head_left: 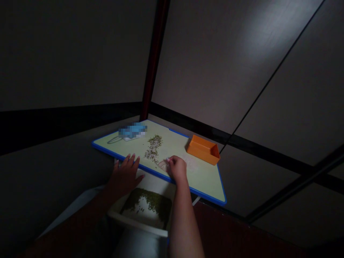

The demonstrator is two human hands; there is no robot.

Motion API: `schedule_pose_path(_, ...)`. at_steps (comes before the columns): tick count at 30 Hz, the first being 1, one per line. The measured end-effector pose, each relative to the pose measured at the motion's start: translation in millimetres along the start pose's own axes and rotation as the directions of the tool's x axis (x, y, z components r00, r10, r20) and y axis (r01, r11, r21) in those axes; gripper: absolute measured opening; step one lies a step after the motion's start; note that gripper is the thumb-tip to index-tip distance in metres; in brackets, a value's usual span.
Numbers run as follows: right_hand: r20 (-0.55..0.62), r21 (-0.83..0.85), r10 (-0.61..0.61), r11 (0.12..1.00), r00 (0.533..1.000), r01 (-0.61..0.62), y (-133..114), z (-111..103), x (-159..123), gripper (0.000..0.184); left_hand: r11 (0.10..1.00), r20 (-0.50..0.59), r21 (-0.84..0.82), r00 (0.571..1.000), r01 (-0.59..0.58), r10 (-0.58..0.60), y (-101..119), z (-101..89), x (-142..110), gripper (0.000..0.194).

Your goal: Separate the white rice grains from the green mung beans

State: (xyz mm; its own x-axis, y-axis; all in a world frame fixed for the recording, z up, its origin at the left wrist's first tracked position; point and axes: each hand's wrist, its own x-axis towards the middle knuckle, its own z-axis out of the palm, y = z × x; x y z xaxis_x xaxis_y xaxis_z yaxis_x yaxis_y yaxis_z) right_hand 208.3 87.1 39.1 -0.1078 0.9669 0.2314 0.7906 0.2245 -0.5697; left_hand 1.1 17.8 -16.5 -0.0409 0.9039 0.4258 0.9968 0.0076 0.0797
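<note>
My right hand (177, 167) rests low over the pale yellow table top (209, 182), thumb and fingertips pinched together. Whatever may be between them is too small and dark to make out. Just left of it lies a loose scatter of small greenish-brown grains (155, 146), spread in a strip toward the back. My left hand (126, 173) is at the table's blue front edge, fingers spread and holding nothing I can see. Below the edge, between my arms, a white bin (139, 224) contains more green grains (154, 200) around a pale bare patch.
An orange rectangular box (203, 150) stands at the table's right rear. At the left rear is a white object with a blurred blue top (133, 130) and a thin loop beside it. Walls (204, 71) meet in a corner behind the table. The light is dim.
</note>
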Motion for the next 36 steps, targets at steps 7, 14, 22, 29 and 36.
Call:
schedule_pose_path(7, -0.01, -0.03, 0.029, 0.999, 1.0, -0.029, 1.4, 0.2, 0.5, 0.019, 1.0, 0.006, -0.015, 1.0, 0.007, -0.007, 1.7, -2.8, -1.6, 0.066)
schedule_pose_path(14, -0.015, -0.054, 0.021, 0.998, 1.0, -0.022, 2.9, 2.2, 1.7, 0.019, 1.0, 0.008, -0.011, 1.0, 0.006, -0.006, 2.2, -3.9, -2.6, 0.067)
schedule_pose_path(22, 0.015, -0.044, -0.015, 0.999, 1.0, 0.015, -4.6, 1.6, 0.0, 0.018, 1.0, 0.008, -0.003, 1.0, 0.008, -0.008, 2.4, -3.5, -1.8, 0.067)
schedule_pose_path(29, 0.021, -0.095, 0.02, 0.995, 1.0, -0.018, -4.1, -1.8, -0.7, 0.02, 1.0, 0.019, -0.006, 1.0, 0.005, -0.005, 2.1, -4.6, -1.1, 0.066)
schedule_pose_path(36, -0.015, -0.131, 0.125, 0.983, 0.992, -0.126, -1.4, -4.0, -0.8, 0.022, 1.0, 0.025, -0.005, 1.0, 0.011, -0.01, 3.5, -6.7, -1.4, 0.067)
